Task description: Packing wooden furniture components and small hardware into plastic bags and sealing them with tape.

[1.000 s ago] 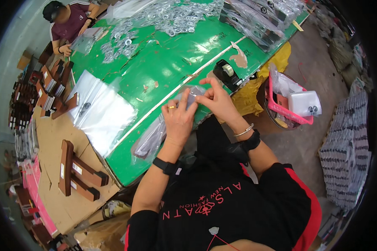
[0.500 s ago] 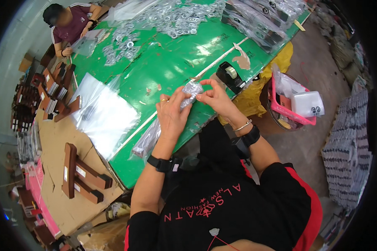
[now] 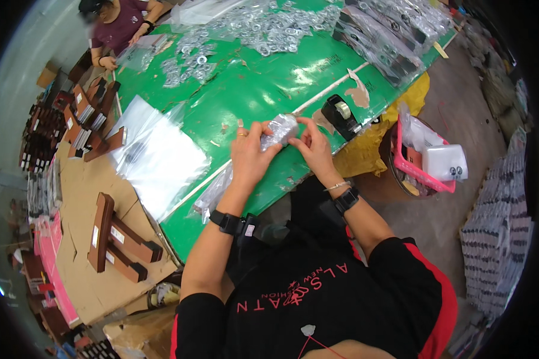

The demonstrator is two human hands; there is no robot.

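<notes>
A clear plastic-wrapped bundle [image 3: 279, 129] lies over the near edge of the green table, between my two hands. My left hand [image 3: 250, 154] grips its left side, thumb along the near face and fingers behind. My right hand [image 3: 315, 149] is closed on the bundle's right end, its fingertips pinching the plastic. More clear wrapping [image 3: 212, 194] runs out beneath my left forearm, and what is inside cannot be made out. A black tape dispenser [image 3: 341, 116] with a roll of clear tape stands just right of my right hand.
Clear plastic sheets [image 3: 159, 158] lie to the left. Brown wooden pieces [image 3: 123, 236] rest on cardboard. Many small bagged rings [image 3: 269, 30] cover the far table, near wrapped stacks [image 3: 380, 42]. A pink basket [image 3: 422, 170] stands right. A co-worker [image 3: 123, 27] sits far left.
The bundle has been turned a little, showing a broader silvery face. My right fingers have closed in from a raised, spread pose. The whole view has shifted slightly.
</notes>
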